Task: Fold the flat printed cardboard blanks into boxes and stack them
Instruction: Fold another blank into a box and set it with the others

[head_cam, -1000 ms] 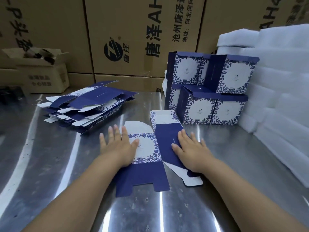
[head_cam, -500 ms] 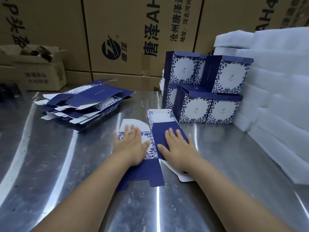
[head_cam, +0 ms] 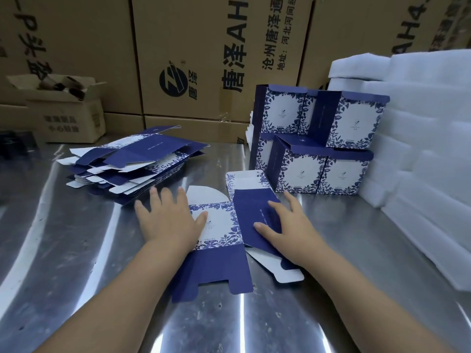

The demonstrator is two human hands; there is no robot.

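Blank point(head_cam: 219, 225) lies flat on the steel table point(head_cam: 76, 250), both hands spread open on it, palms down, gripping nothing: left hand point(head_cam: 168, 222) on the floral panel, right hand point(head_cam: 285, 230) on the navy one. Creasing appears under way; the next move likely calls for lifting the panels into a tube. Beyond wait more blanks point(head_cam: 132, 164) and stacked boxes point(head_cam: 318, 143), left and right.
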